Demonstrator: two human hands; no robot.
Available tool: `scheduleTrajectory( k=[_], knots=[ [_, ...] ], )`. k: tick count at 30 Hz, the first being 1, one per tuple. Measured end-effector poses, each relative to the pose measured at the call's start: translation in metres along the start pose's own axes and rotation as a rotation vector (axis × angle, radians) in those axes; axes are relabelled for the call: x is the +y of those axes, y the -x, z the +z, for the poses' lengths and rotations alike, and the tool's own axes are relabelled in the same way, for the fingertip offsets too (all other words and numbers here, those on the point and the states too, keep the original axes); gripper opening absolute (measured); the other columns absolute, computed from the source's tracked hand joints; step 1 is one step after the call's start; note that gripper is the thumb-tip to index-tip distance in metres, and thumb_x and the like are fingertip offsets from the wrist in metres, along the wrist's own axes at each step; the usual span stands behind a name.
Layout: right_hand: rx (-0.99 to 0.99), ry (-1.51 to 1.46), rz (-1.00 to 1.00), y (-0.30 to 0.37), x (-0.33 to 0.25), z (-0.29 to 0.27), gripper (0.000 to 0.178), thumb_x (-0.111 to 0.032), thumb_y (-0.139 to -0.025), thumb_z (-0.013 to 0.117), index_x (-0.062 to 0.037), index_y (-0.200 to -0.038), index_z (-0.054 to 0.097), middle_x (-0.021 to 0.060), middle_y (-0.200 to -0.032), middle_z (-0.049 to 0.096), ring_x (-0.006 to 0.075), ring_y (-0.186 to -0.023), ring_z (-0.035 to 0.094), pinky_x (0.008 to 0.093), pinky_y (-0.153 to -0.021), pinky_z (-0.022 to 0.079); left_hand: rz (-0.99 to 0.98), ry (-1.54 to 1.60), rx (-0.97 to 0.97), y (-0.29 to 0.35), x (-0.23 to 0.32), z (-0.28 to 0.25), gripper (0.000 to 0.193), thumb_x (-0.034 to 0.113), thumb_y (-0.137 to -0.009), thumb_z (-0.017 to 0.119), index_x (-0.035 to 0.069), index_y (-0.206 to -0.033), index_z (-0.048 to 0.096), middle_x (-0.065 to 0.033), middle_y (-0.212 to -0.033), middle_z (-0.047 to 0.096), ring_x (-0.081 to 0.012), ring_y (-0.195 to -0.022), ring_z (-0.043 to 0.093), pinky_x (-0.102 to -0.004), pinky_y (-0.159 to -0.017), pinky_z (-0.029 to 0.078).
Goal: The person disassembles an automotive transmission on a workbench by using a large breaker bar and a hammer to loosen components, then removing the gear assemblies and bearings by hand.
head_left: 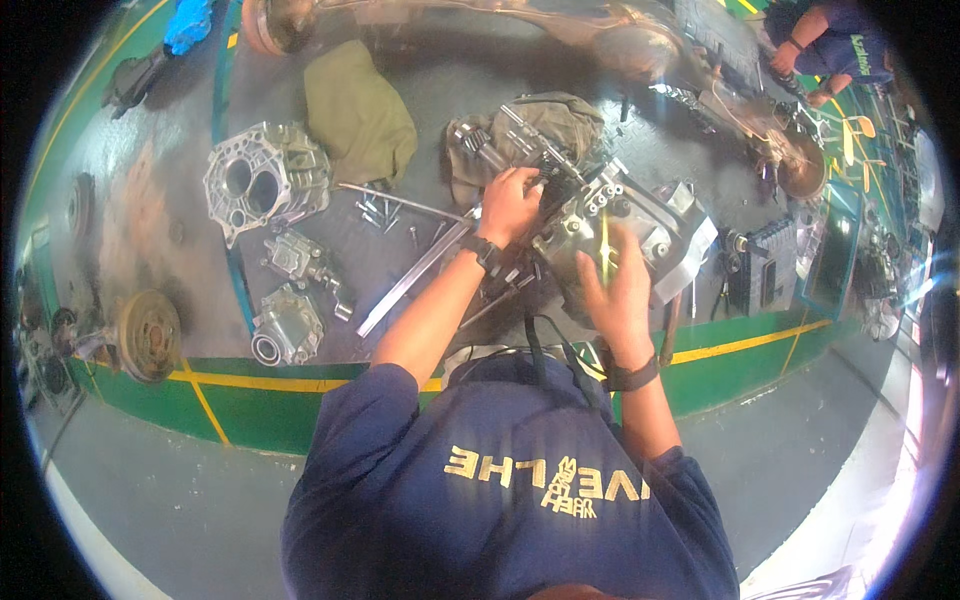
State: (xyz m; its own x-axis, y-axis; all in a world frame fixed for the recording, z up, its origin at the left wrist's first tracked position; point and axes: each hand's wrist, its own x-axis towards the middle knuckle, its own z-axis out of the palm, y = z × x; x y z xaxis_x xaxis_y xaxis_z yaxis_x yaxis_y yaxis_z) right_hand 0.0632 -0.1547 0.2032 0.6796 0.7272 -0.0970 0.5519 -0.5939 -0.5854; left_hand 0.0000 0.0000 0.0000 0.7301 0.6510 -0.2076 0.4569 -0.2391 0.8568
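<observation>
Yellow lettering (568,483) marks the navy shirt (430,530), right grip (622,300) spread by metal housing (570,236), left grip (510,207) at dark parts (550,172), closure unclear

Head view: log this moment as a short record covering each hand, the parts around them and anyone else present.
Left hand: curled at dark parts; grip unclear
Right hand: fingers spread, over or on a metal housing; contact unclear
Left side: open-bored casting, loose bolts
Cloths: olive cloth beside the casting; brownish cloth beyond the left hand
Others: another person's hand, upper right
</observation>
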Motion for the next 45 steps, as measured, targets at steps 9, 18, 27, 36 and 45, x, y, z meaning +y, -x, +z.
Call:
scheduleTrajectory(
  k=[9, 18, 27, 36, 45],
  knots=[
    [0.336, 0.403, -0.227, 0.009, 0.048, -0.051, 0.036, -0.012, -0.082, 0.075, -0.0043, -0.116, 0.066, 0.0146, -0.127, 0.066, 0.0409, -0.131, 0.053, 0.0521, -0.111, 0.039, -0.070, 0.125, 0.106, 0.001, 0.010, 0.018, 0.039, 0.019, -0.089, 0.067, 0.004, -0.125, 0.061, -0.0214, -0.123, 0.066, -0.0414, -0.114, 0.063, -0.0485, -0.098, 0.050],
    [0.338, 0.295, -0.118, 0.041, 0.089, -0.034, 0.019, -0.003, -0.076, 0.065, -0.0082, -0.093, 0.071, 0.0089, -0.118, 0.066, 0.0431, -0.134, 0.046, 0.0521, -0.112, 0.036, -0.207, 0.194, 0.069, 0.010, 0.020, 0.027, 0.040, 0.020, -0.082, 0.081, 0.006, -0.117, 0.069, -0.0183, -0.108, 0.074, -0.0291, -0.091, 0.073, -0.0391, -0.081, 0.056],
    [0.392, 0.249, -0.142, 0.061, 0.108, -0.031, 0.015, -0.003, -0.075, 0.064, -0.0090, -0.088, 0.071, 0.0092, -0.114, 0.068, 0.0428, -0.135, 0.045, 0.0523, -0.112, 0.035, -0.039, 0.365, 0.025, 0.028, -0.007, 0.050, 0.048, 0.012, -0.080, 0.079, 0.008, -0.128, 0.070, -0.0108, -0.123, 0.073, -0.0217, -0.098, 0.070, -0.0341, -0.089, 0.055],
    [0.399, 0.250, -0.156, 0.054, 0.113, -0.043, 0.019, -0.001, -0.074, 0.067, -0.0092, -0.091, 0.070, 0.0091, -0.121, 0.066, 0.0439, -0.133, 0.046, 0.0531, -0.110, 0.036, 0.089, 0.191, 0.021, 0.025, -0.017, 0.066, 0.055, 0.019, -0.084, 0.080, 0.008, -0.136, 0.064, -0.0162, -0.134, 0.066, -0.0328, -0.122, 0.063, -0.0424, -0.105, 0.048],
    [0.472, -0.159, 0.069, 0.120, 0.170, -0.094, 0.021, -0.016, -0.096, 0.061, -0.0034, -0.112, 0.065, 0.0178, -0.130, 0.064, 0.0372, -0.129, 0.055, 0.0474, -0.110, 0.039, 0.035, 0.276, -0.037, 0.013, -0.084, 0.032, 0.047, 0.009, -0.097, 0.052, 0.001, -0.143, 0.058, -0.0147, -0.144, 0.061, -0.0272, -0.133, 0.057, -0.0393, -0.114, 0.042]
  ],
)
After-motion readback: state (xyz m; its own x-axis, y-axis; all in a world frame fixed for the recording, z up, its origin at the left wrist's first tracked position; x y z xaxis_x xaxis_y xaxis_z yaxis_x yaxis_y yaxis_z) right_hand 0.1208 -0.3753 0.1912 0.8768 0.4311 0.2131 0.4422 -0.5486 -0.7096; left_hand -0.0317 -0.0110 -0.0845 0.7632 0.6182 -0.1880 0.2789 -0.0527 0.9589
